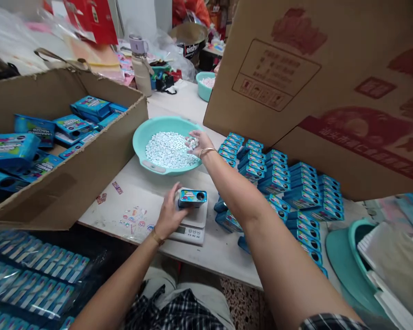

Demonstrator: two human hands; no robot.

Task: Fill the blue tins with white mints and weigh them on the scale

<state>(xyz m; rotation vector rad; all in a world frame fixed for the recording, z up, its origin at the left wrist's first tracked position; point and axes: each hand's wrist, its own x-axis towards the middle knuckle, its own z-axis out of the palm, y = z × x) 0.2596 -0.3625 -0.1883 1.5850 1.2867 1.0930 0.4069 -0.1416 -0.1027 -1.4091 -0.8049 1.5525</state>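
Observation:
My left hand (pixel 169 211) is closed around the side of a small blue candy box (pixel 189 196), which stands upright on a white kitchen scale (pixel 194 234). A dark round hole shows in the box's top. My right hand (pixel 202 143) is cupped over the right side of a turquoise basin (pixel 145 160), with several small white candies (pixel 192 143) in its fingers. More loose white candies (pixel 168 149) cover the basin's bottom. The scale sits near the table's front edge, and its display is partly hidden by my left wrist.
Rows of blue boxes (pixel 275 167) stand to the right, before a big carton (pixel 278 114). At left an open carton (pixel 103 160) holds more boxes; others lie below in plastic (pixel 37 261). A bottle (pixel 142 68) and a second basin (pixel 203 91) stand behind.

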